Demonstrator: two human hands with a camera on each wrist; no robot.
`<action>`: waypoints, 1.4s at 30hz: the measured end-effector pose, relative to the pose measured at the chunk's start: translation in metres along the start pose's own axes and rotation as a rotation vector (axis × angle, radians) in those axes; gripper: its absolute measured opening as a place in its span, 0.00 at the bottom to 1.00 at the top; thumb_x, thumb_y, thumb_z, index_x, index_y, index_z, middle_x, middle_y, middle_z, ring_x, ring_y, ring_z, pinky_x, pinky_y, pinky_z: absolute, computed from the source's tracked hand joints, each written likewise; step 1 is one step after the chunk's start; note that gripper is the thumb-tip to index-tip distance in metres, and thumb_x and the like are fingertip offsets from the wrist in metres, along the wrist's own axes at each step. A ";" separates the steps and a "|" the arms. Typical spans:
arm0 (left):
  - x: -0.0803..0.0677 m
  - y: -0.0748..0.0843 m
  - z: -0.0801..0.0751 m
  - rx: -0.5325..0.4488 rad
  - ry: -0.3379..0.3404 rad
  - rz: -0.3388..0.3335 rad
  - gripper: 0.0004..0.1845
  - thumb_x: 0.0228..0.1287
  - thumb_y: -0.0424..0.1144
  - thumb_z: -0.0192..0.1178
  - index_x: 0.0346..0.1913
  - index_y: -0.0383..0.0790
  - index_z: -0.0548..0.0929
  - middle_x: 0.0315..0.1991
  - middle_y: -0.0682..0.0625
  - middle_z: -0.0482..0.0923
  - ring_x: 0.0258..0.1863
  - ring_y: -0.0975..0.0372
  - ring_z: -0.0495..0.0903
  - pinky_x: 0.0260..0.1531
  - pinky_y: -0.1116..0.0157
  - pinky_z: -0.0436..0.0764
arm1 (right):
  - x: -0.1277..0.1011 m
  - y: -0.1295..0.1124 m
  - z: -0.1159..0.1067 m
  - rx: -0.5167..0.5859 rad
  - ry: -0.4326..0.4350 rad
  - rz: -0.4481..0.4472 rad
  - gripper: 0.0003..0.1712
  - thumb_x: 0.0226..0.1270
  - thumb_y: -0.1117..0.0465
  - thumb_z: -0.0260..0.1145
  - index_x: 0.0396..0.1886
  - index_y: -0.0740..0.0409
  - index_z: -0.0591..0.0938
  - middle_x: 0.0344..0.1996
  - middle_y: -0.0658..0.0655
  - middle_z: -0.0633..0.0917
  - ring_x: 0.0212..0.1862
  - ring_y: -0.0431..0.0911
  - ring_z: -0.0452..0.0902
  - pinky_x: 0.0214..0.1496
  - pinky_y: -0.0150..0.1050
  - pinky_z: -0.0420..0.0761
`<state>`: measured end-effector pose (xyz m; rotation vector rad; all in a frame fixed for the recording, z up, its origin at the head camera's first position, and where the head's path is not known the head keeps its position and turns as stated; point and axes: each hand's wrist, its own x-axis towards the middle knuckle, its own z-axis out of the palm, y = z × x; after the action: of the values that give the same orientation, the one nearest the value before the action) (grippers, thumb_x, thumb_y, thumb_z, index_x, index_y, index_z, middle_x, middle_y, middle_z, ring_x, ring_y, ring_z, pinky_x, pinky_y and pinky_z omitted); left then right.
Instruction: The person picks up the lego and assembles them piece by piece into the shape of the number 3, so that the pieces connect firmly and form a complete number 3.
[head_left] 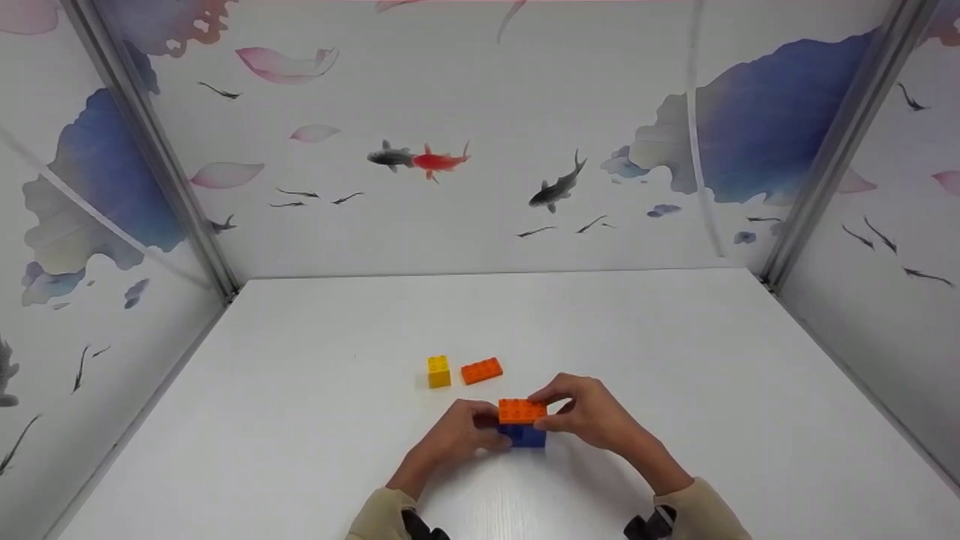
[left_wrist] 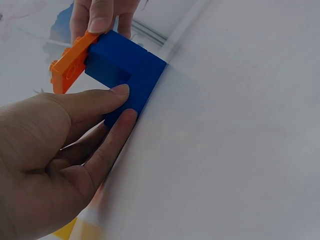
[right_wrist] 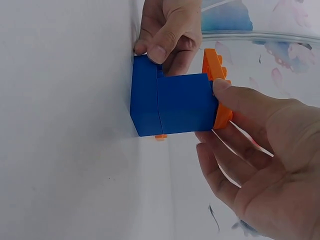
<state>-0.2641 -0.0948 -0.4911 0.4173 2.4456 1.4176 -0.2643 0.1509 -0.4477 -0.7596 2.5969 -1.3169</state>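
Overhanging the upper blue brick toward our left, the top orange brick is risking a tilt, we are judging, should pressure land on its unsupported end. Our right hand is pinching its opposite end; our left hand is gripping the lower blue brick on the counter, both angling inward.
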 end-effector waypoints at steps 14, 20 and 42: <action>0.000 -0.001 -0.001 0.005 0.002 0.027 0.17 0.57 0.37 0.73 0.50 0.46 0.88 0.50 0.52 0.86 0.50 0.60 0.79 0.65 0.49 0.74 | 0.000 0.007 0.002 0.025 -0.010 0.009 0.16 0.62 0.56 0.74 0.51 0.46 0.87 0.45 0.50 0.85 0.53 0.50 0.83 0.54 0.44 0.86; 0.001 -0.001 0.000 -0.003 0.006 0.019 0.19 0.57 0.37 0.73 0.53 0.44 0.87 0.51 0.52 0.86 0.51 0.60 0.79 0.66 0.49 0.74 | 0.003 0.014 0.006 0.151 -0.026 0.077 0.19 0.62 0.55 0.74 0.52 0.50 0.85 0.53 0.55 0.84 0.57 0.53 0.82 0.60 0.48 0.83; -0.008 0.004 -0.029 -0.173 -0.027 0.005 0.22 0.63 0.39 0.69 0.60 0.39 0.82 0.58 0.42 0.82 0.48 0.56 0.86 0.45 0.60 0.88 | 0.004 0.021 0.019 0.212 -0.057 0.185 0.24 0.61 0.59 0.74 0.56 0.56 0.81 0.54 0.55 0.85 0.56 0.48 0.80 0.67 0.51 0.78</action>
<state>-0.2679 -0.1190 -0.4733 0.4011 2.2783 1.5992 -0.2689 0.1453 -0.4756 -0.5014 2.3683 -1.4596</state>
